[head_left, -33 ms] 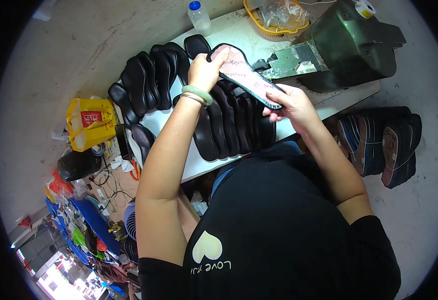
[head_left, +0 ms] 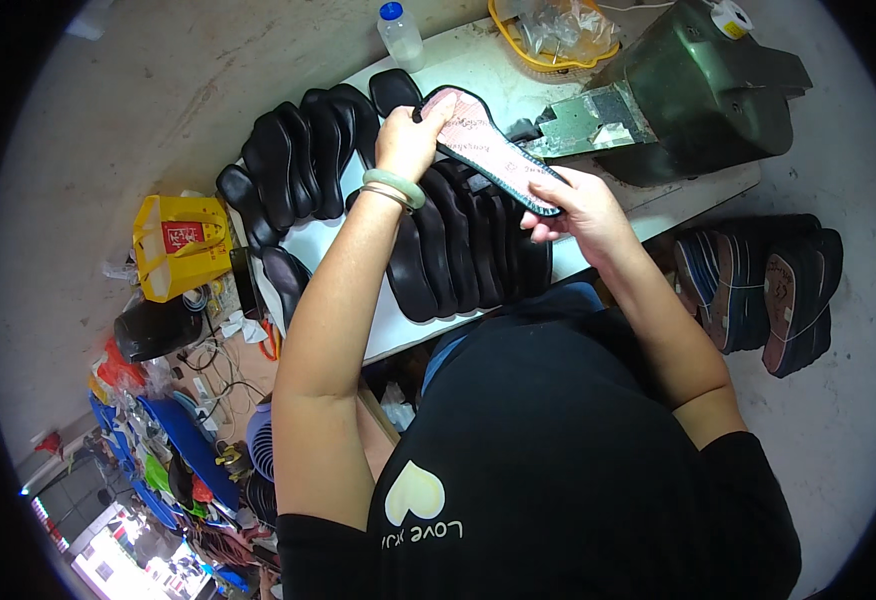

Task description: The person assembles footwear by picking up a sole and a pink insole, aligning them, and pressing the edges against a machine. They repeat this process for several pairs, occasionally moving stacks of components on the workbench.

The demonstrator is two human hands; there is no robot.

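I hold a pinkish-grey shoe insole with a dark rim, one hand at each end, above a white table. My left hand grips its far end, with a pale green bangle on the wrist. My right hand pinches the near end. Under the insole lies an overlapping row of black insoles. A second row of black insoles fans out to the left.
A dark green machine stands at the table's right end. A yellow basket of plastic bags and a clear bottle with a blue cap sit at the back. Stacked soles lie on the floor right; a yellow bag left.
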